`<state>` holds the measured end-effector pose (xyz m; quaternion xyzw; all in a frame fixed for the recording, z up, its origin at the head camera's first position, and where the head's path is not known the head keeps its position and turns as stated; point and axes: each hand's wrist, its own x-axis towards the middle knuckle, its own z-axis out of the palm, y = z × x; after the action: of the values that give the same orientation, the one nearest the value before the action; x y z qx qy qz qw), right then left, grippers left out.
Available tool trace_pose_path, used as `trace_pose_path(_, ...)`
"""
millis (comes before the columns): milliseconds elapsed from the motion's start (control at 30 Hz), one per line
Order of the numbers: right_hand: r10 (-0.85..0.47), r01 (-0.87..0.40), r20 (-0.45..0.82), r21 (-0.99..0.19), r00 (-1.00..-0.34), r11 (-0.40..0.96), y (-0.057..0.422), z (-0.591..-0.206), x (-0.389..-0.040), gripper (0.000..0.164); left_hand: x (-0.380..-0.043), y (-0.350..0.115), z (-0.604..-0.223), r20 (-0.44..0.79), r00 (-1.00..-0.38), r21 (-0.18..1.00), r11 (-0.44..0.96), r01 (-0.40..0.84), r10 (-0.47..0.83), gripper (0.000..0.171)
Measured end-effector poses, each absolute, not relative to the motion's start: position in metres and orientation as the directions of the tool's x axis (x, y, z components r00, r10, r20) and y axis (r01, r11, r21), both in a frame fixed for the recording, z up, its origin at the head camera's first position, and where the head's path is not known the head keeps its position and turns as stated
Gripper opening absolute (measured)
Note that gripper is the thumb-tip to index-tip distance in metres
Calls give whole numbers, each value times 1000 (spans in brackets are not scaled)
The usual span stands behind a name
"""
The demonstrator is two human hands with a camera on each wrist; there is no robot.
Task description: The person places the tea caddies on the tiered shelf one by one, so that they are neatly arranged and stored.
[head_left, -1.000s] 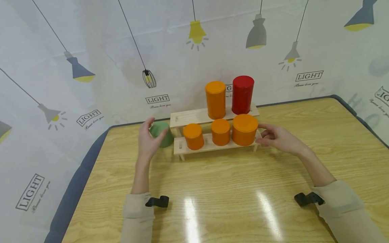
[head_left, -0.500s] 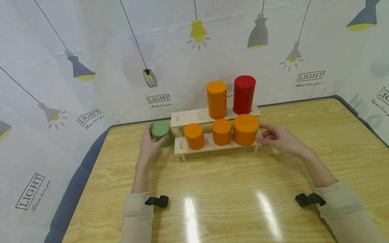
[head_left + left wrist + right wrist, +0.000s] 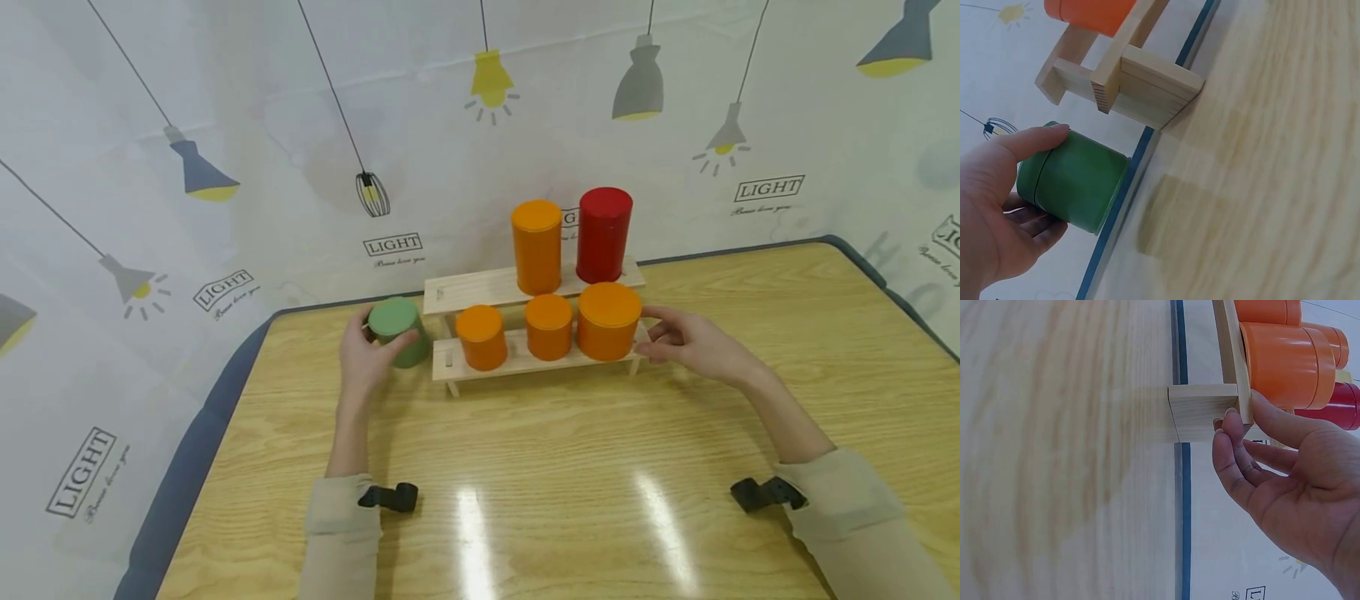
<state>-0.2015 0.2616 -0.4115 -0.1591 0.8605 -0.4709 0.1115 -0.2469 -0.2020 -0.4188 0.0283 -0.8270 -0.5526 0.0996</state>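
At the left end of the wooden two-tier rack [image 3: 517,352], my left hand [image 3: 363,354] grips a green canister [image 3: 1082,181] with a lid, thumb on one side and fingers round the other. In the left wrist view its base stands apart from a shadow on the table. My right hand [image 3: 1297,487] holds the right end of the rack's lower shelf between thumb and fingers, close beside a wide orange canister [image 3: 609,325]. Two smaller orange canisters, one in the middle [image 3: 549,329] and one at the left [image 3: 482,340], share that shelf.
A tall orange canister [image 3: 537,250] and a tall red canister [image 3: 604,237] stand on the upper shelf. Behind the wood-grain table [image 3: 555,467] with its blue edge [image 3: 330,304] hangs a lamp-patterned backdrop [image 3: 300,100].
My left hand has closed round the green canister, which has shifted slightly leftward and tilted a little. The right hand keeps its place at the rack's end.
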Motion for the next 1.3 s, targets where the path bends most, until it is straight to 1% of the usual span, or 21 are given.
trace_pose_path(133, -382, -175, -39, -843, -923, 509, 262, -412, -201, 63, -243, -203, -411, 174, -968, 923, 372, 96, -181, 79)
trace_pose_path(300, -378, -178, -38, -836, -925, 519, 262, -413, -202, 62, -241, -204, -401, 252, -949, 913, 372, 167, -192, 77)
trace_pose_path(467, -375, -172, -45, -834, -926, 524, 263, -413, -203, 63, -239, -204, -392, 312, -927, 912, 340, 230, -207, 78)
trace_pose_path(667, -379, -169, -47, -840, -924, 516, 263, -413, -203, 64, -236, -202, -380, 405, -887, 893, 305, 332, -223, 76)
trace_pose_path(867, -383, -170, -42, -847, -923, 503, 264, -412, -203, 63, -221, -185, -354, 468, -853, 866, 313, 390, -232, 75)
trace_pose_path(1033, -388, -178, -35, -848, -921, 500, 264, -411, -202, 64, -204, -164, -331, 493, -847, 851, 313, 421, -200, 73)
trace_pose_path(1133, -391, -183, -30, -848, -920, 496, 263, -409, -201, 63, -206, -156, -330, 503, -846, 847, 300, 440, -179, 72)
trace_pose_path(1300, -387, -175, -38, -848, -921, 501, 262, -409, -200, 63, -224, -149, -346, 514, -843, 844, 268, 465, -158, 77)
